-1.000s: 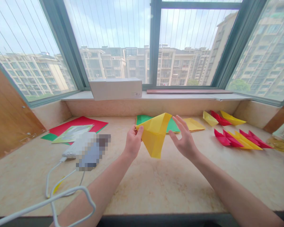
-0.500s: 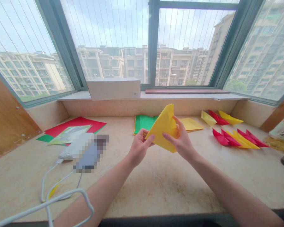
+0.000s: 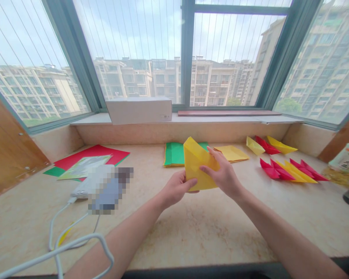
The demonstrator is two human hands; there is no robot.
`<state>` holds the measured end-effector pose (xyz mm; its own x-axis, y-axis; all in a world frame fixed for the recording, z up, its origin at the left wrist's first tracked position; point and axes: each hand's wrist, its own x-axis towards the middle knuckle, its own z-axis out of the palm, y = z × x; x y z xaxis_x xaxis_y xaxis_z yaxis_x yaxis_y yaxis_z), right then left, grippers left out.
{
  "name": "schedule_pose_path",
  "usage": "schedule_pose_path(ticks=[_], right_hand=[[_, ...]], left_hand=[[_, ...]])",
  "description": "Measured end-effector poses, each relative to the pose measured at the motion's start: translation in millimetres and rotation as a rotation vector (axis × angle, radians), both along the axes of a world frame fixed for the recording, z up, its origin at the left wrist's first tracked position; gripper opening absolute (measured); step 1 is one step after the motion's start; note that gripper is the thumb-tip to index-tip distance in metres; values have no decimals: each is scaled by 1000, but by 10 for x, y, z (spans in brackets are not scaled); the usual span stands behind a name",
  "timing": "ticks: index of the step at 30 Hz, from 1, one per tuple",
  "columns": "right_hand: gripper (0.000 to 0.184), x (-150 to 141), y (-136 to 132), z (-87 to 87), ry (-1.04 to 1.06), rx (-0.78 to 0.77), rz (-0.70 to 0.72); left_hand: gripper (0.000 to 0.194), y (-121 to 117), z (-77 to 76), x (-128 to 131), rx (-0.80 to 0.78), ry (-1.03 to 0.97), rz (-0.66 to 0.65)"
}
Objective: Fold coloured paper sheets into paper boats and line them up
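Both my hands hold a folded sheet of yellow origami paper (image 3: pixel 197 164) above the marble counter (image 3: pixel 209 228). My left hand (image 3: pixel 177 188) grips its lower edge from below. My right hand (image 3: pixel 223 174) pinches its right side, with the fingers spread over the fold. Just behind the paper lies a green paper sheet (image 3: pixel 174 154), and a flat yellow folded paper (image 3: pixel 231 153) lies beyond my right hand. Folded red paper boats (image 3: pixel 279 170) and yellow paper boats (image 3: pixel 279 145) stand in rows further right.
Red paper (image 3: pixel 90 153) and a printed sheet lie at the left, beside a pixelated object (image 3: pixel 107 190) with white cables (image 3: pixel 72 242). A white cardboard box (image 3: pixel 139 110) sits on the window sill. A packet (image 3: pixel 344 157) stands at the right edge.
The yellow paper has turned, its point now rising at upper left. My hands have come closer together and lower, and both now grip it.
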<state>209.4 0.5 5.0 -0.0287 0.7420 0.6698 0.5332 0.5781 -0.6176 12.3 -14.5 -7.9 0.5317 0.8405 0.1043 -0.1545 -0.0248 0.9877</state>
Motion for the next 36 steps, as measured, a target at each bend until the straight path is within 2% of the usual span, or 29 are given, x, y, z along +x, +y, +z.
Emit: schedule_pose_path(ticks=[6,11,15,19,23,25,29,33,36], right_hand=[[65,52,81,-38,-98,9,-92],[62,43,29,-52,-207,136,-174],[55,-26,-45,-82,-216,185,-104],[58,-105,-76,-118,-198,113,-41],[75,-114,-51,-106,-125,23,-125],[77,-109,-50,-77,-90,0,-149],[57,-137,-106,-38,-97,10,-124],[35,-192,-165,-103,-153,70,-90],[32,-237,-182,-197,-238,124,-76]], left_hand=[[39,-61,35,38,-5,-53,27],[43,-66,24,46,-34,-67,41],[50,-90,44,39,-94,-67,53],[52,-99,45,37,-65,-35,94],[53,-89,49,33,-1,-16,133],[53,-91,64,35,12,-21,137],[52,-106,82,58,-2,-45,176],[54,-103,48,88,4,-73,242],[54,-92,28,96,26,-76,278]])
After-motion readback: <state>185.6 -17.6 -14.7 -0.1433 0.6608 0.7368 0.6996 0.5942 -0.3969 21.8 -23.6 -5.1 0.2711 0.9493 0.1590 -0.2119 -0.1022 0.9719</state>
